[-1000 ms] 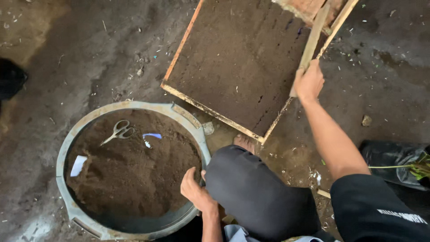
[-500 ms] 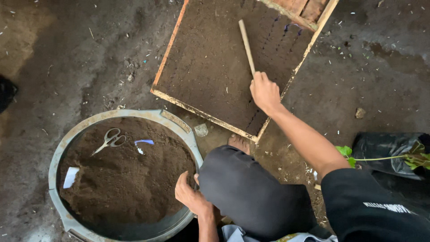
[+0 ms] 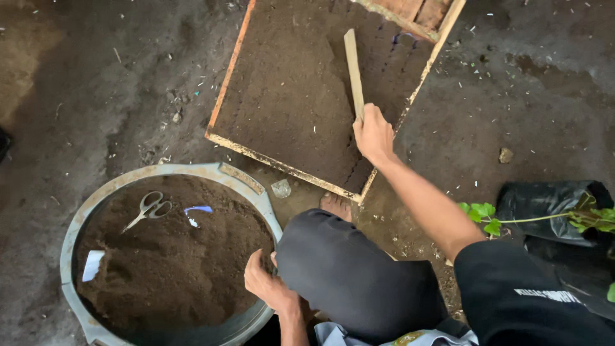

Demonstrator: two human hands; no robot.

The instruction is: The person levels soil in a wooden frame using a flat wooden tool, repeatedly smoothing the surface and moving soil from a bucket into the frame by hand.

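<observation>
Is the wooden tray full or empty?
Full: dark soil covers the wooden tray nearly to its rim, and the right hand holds a stick on it.

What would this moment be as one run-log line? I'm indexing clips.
right hand: grips wooden stick over soil in wooden tray | left hand: rests at basin rim | scissors: on basin soil

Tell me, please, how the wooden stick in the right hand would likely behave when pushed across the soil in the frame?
The wooden stick looks flat and straight, so probably stiff. It is thin, likely light in the right hand. The soil looks loose and should give way.
</observation>
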